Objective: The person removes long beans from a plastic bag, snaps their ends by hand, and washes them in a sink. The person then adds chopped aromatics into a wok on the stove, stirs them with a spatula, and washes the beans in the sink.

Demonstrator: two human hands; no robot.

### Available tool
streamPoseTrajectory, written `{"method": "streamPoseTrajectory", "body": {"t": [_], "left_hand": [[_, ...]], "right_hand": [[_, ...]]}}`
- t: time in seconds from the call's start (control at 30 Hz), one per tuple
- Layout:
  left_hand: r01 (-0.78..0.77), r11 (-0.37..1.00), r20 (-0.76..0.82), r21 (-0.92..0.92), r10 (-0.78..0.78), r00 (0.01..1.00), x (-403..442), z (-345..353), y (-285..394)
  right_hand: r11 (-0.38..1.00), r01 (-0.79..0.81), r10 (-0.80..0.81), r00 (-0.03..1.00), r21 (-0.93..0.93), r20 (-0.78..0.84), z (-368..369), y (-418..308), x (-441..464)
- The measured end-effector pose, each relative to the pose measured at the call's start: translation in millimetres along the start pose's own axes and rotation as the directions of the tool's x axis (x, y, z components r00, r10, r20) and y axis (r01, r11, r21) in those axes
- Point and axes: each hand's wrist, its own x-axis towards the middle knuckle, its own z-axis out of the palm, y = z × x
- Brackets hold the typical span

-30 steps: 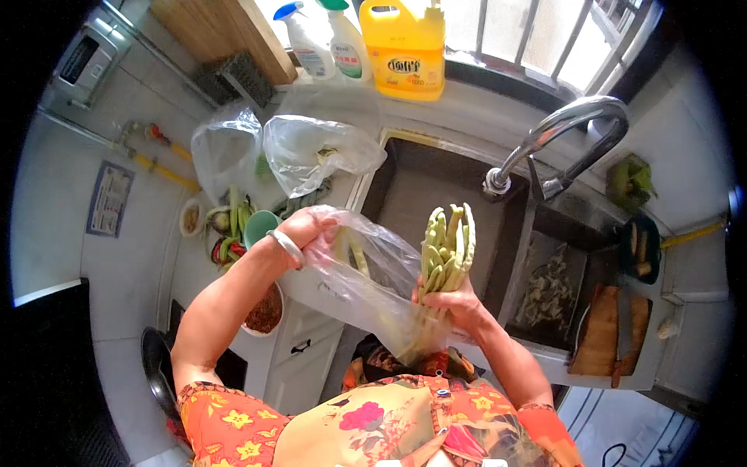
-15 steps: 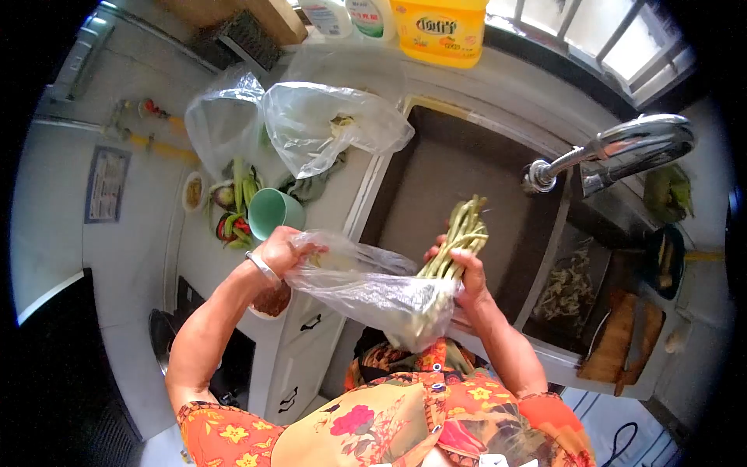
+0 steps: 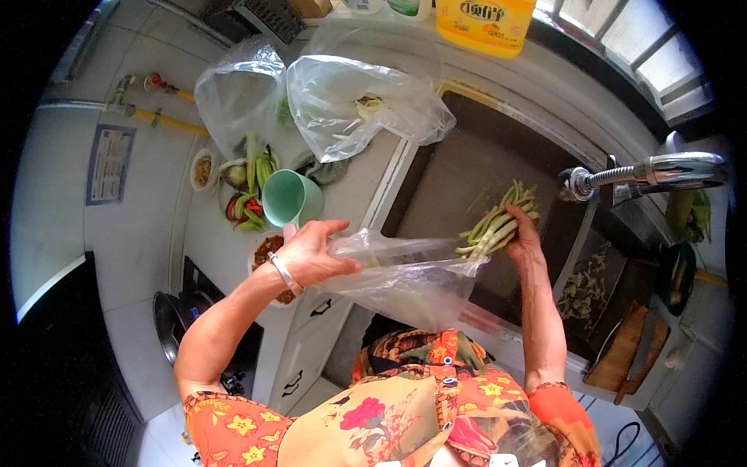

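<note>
My right hand [image 3: 526,235] is closed around a bundle of long green beans [image 3: 494,227], held over the sink [image 3: 467,156]. The beans' lower ends are by the mouth of a clear plastic bag [image 3: 412,284]. On the other side, my left hand [image 3: 311,253] is at the bag's left edge, thumb and forefinger spread apart; its other fingers, partly hidden, appear to keep the bag up. The bag hangs slack between my hands, in front of the sink's edge. Just beyond my left hand stands a pale green cup [image 3: 289,198].
Left counter: red and green peppers [image 3: 247,210], a bowl of brown food [image 3: 268,253], more plastic bags [image 3: 350,101]. A chrome faucet [image 3: 646,173] juts over the sink. Scraps [image 3: 583,288] lie in the side basin, near a wooden board [image 3: 618,346]. A yellow jug [image 3: 486,23] stands behind.
The beans have moved up and right with my right hand, out of the bag, and now tilt over the sink. My left thumb and forefinger have spread; the bag looks emptier.
</note>
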Motion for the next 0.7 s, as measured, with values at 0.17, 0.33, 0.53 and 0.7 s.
{"method": "streamPoseTrajectory", "body": {"t": [0.17, 0.33, 0.53, 0.7], "left_hand": [[0.082, 0.975, -0.046, 0.208, -0.074, 0.996, 5.0, 2.2, 5.8], [0.033, 0.971, -0.115, 0.237, -0.006, 0.993, 0.1, 4.8, 11.8], [-0.090, 0.996, -0.163, -0.025, 0.085, 0.983, 9.7, 14.1, 0.2], [-0.016, 0.991, -0.090, -0.134, 0.004, 0.996, 1.8, 11.0, 27.3]], "right_hand": [[0.999, 0.016, -0.019, 0.995, -0.029, -0.102, -12.0, -27.4, 17.6], [0.954, 0.183, -0.215, 0.970, -0.238, -0.115, -23.9, -37.7, 14.4], [-0.026, 0.422, -0.739, 0.602, -0.906, 0.302, 37.0, -3.3, -65.2], [0.131, 0.773, 0.052, 0.620, -0.621, 0.783, 113.6, 50.7, -140.1]]}}
